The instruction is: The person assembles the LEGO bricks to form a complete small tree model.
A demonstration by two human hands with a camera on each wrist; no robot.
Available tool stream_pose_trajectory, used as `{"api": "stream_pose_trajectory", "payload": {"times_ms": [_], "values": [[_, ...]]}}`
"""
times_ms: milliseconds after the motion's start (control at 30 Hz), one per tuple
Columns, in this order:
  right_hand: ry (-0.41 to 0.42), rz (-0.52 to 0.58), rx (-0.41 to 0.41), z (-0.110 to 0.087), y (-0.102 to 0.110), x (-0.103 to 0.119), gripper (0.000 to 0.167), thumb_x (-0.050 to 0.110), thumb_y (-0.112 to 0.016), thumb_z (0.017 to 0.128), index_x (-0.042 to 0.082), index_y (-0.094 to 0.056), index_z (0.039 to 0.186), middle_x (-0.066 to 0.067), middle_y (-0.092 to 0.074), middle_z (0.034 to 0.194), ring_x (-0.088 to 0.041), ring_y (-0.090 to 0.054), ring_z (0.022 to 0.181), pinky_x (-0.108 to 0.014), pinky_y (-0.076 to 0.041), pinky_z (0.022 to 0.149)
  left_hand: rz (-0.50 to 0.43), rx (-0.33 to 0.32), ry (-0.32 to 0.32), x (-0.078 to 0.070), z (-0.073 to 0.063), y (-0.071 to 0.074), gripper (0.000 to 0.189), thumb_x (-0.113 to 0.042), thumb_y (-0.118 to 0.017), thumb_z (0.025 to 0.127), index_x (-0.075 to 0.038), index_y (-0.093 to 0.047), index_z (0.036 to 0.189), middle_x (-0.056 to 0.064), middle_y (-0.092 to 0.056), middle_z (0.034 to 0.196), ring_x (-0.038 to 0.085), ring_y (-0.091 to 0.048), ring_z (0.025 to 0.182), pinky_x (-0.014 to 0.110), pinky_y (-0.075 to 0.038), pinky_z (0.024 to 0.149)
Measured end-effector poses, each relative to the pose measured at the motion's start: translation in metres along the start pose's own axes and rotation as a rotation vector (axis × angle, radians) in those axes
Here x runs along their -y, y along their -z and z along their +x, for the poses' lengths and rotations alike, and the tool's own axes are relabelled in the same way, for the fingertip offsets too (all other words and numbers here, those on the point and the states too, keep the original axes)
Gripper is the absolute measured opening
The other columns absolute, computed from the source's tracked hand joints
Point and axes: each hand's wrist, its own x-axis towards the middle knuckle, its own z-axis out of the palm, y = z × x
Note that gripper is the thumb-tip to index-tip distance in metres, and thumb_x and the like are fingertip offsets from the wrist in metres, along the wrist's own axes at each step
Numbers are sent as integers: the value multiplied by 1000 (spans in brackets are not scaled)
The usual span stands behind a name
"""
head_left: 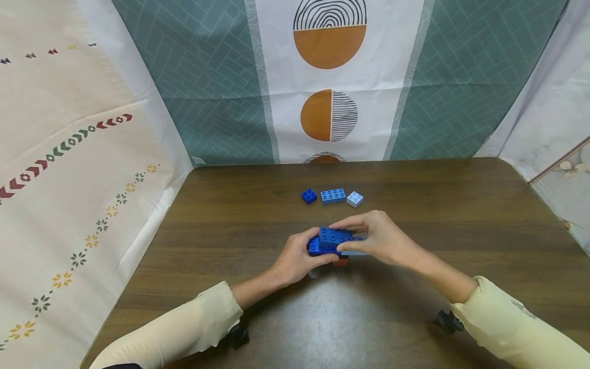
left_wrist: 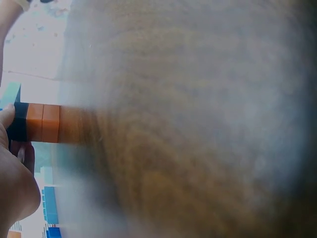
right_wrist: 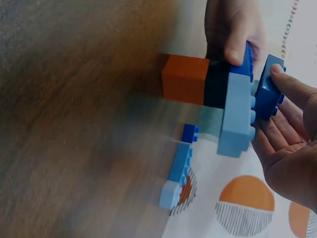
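Note:
A small tower of toy building bricks stands on the table, with orange bricks [right_wrist: 185, 79] at the bottom and a black brick [right_wrist: 216, 85] above them. Across its top lie a bright blue brick [head_left: 315, 248] and a light blue brick [right_wrist: 235, 111], side by side. My left hand [head_left: 296, 260] grips the bright blue brick between thumb and fingers. Thumb and fingers of my right hand [head_left: 386, 238] pinch a darker blue brick [head_left: 334, 237] just over the top layer. In the right wrist view this brick is slightly tilted, with a gap beneath it.
Behind the tower lie three loose bricks in a row: a small dark blue brick [head_left: 309, 196], a longer medium blue brick [head_left: 333, 196] and a small pale blue brick [head_left: 354, 199]. The wooden table [head_left: 230, 205] ends at a patterned cloth [head_left: 212, 102] hanging behind it.

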Motion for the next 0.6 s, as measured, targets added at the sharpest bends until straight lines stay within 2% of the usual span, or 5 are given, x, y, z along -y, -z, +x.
{"api": "stream_pose_trajectory", "payload": {"times_ms": [233,600], "values": [[18,4,2,1,-7,-6,39,9,-88,88,5,-78,125,-11,-77,123,-28,-74,115,-39,-59,96,-21,-8,-2,1,1,-1,46,-24,-85,94,-10,-66,133,6,-74,125,14,-73,109,28,-60,90],[28,109,-9,1,-13,-17,38,9,-87,89,4,-77,125,-11,-77,122,-27,-74,115,-35,-60,94,-43,-32,-2,2,0,-2,43,-21,-86,93,-8,-67,130,9,-74,125,21,-74,110,30,-60,90]]}}
